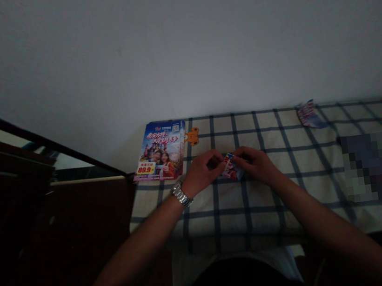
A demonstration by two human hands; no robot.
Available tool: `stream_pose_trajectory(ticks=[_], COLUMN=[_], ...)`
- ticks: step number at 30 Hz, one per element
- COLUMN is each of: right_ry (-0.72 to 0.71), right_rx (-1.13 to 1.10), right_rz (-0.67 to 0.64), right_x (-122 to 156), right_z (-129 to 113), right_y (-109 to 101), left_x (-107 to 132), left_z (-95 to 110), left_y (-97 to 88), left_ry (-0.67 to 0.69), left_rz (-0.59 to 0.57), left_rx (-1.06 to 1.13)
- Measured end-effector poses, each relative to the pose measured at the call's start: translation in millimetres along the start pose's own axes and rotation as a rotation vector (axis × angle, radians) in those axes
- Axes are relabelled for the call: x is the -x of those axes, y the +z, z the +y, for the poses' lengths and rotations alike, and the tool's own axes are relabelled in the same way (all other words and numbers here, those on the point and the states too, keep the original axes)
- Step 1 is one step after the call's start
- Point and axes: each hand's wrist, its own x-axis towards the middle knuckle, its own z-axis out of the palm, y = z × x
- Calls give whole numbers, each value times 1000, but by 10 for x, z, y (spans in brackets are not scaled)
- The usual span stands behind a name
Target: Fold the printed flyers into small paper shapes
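Checked cloth drapes the surface (254, 195) against a pale wall (220, 45). Left hand (204, 169) and right hand (259, 164) pinch the small printed paper (230, 172) between them, probably from opposite sides for control. Leftward, the flyer stack (160, 151) lies face-up, seemingly for easy reach; rightward, a creased leaflet (309, 115).

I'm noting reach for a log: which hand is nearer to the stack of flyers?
Left. The left hand is just right of the stack of flyers, toward the person; the right hand is farther right, across the folded paper.
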Motion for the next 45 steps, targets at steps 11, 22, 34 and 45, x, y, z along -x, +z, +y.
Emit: stream_pose_trajectory(ticks=[11, 22, 34, 45], right_ry=[4, 48, 35, 29], right_rx=[23, -123, -20, 22], right_rz=[-81, 66, 107, 86], right_x=[34, -11, -2, -9], right_z=[1, 19, -1, 3], right_y=[10, -21, -28, -55], left_x=[-10, -18, -21, -29], left_z=[19, 2, -4, 11], left_y=[3, -50, -43, -64], left_ry=[14, -31, -16, -16], left_rz=[40, 165, 168, 187], left_rx=[52, 135, 112, 123])
